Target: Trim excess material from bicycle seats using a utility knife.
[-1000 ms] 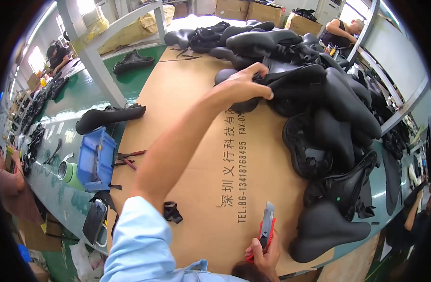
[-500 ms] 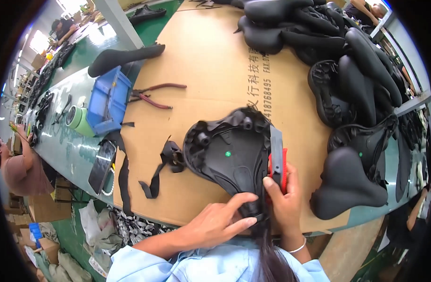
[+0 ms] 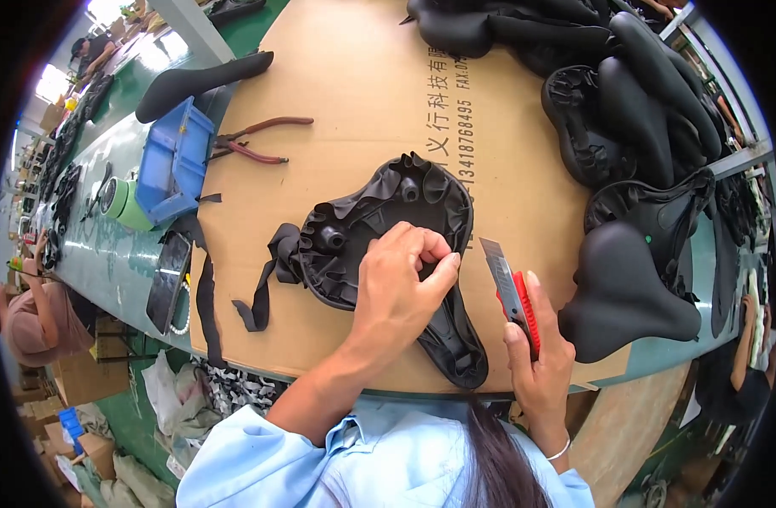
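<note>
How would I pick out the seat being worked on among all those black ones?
On the brown cardboard sheet, look at the near middle, left of the red-and-grey cutter in the right hand. There a black seat lies underside up, narrow end toward the sheet's near edge. Unlike the seats heaped on the right, it lies apart, with the left hand over it.

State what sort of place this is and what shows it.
Probably a bicycle-saddle workshop or factory: a heap of black saddles at the upper right, another saddle under the left hand, a utility knife in the right hand, and a co-worker at the far left.
</note>
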`<state>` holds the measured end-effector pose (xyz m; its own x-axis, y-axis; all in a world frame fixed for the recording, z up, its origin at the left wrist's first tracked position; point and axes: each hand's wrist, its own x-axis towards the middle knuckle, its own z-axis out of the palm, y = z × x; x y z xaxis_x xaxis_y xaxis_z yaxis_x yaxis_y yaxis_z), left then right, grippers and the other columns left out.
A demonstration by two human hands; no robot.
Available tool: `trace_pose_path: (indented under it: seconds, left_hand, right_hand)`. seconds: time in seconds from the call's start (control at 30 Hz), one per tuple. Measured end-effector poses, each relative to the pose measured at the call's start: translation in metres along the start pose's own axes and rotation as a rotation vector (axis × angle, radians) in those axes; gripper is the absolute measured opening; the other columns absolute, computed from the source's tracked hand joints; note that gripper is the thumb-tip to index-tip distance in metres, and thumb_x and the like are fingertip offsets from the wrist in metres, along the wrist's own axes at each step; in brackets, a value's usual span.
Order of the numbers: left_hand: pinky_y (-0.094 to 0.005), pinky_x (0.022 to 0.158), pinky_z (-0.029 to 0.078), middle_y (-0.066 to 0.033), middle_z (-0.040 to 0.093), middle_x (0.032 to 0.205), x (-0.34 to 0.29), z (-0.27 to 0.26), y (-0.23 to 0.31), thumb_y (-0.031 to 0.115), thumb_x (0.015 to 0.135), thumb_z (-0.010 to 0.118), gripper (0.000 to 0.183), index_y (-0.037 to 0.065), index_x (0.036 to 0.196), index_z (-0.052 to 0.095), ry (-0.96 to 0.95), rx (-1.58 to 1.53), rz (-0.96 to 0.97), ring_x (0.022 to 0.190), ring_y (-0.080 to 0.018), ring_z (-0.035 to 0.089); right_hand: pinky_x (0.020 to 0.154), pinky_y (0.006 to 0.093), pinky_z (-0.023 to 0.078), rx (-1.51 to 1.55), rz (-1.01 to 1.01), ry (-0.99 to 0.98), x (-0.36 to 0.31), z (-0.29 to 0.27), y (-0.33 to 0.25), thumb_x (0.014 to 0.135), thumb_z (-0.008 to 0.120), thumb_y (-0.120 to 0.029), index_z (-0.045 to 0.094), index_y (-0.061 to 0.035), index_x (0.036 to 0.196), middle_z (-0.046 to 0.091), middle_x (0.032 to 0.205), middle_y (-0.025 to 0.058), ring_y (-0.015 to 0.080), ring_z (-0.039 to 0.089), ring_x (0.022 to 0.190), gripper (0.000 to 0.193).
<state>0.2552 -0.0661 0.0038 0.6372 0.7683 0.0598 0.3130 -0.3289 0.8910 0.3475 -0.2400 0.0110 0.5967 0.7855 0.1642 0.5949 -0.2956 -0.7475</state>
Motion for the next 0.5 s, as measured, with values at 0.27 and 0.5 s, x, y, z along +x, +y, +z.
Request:
trace_pose_path:
  seconds: [0.27, 0.5]
  left_hand:
    - [-0.0256, 0.055, 0.041, -0.0019, 0.054, 0.068, -0.002, -0.010, -0.002, 0.006, 0.072, 0.071, 0.013, 0.002, 0.069, 0.059, 0.056, -0.179, -0.022, 0.060, -0.0103, 0.049]
    - [-0.0247, 0.059, 0.039, 0.0003, 0.056, 0.069, -0.007, -0.022, -0.015, 0.006, 0.072, 0.072, 0.013, 0.003, 0.068, 0.060, -0.111, -0.507, -0.027, 0.065, -0.0085, 0.049]
  right_hand:
    - [0.063, 0.0341, 0.053, -0.156, -0.070, -0.185, 0.027, 0.004, -0.020, 0.086, 0.064, -0.006, 0.052, -0.0082, 0.136, 0.068, 0.099, 0.0184, 0.0286, 0.068, 0.072, 0.052]
    - [0.064, 0.0294, 0.052, 0.090, 0.047, -0.308, 0.014, -0.013, -0.008, 0.083, 0.064, -0.001, 0.057, -0.0069, 0.131, 0.069, 0.096, 0.0179, 0.0268, 0.068, 0.069, 0.049]
